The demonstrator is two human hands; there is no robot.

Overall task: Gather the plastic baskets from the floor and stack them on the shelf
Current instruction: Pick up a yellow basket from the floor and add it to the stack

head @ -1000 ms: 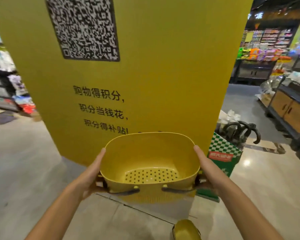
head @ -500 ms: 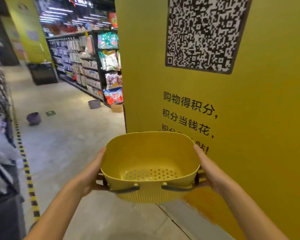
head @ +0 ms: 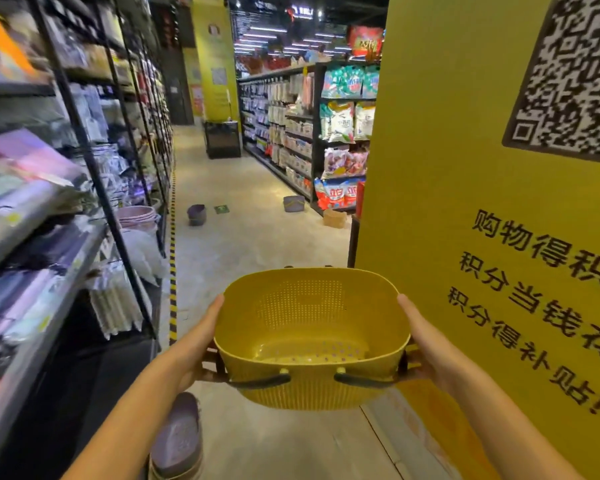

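While held up in mid-air over the aisle floor (head: 257,244), yellow basket (head: 312,327) sits about level between both hands. Left hand (head: 201,344) grips its left end, right hand (head: 426,344) its right end, thumbs along rim, fingers tucked below. Looks light, stiff thin plastic. Perforated walls likely flex if squeezed, and it is smooth, so maybe slippery. Best hold is the short ends under rim, or the dark handles (head: 260,381) folded down on near wall. Shelf (head: 49,271) is near, at left. Purple basket (head: 196,214), grey basket (head: 294,203) and tan basket (head: 334,218) are on floor, well down aisle.
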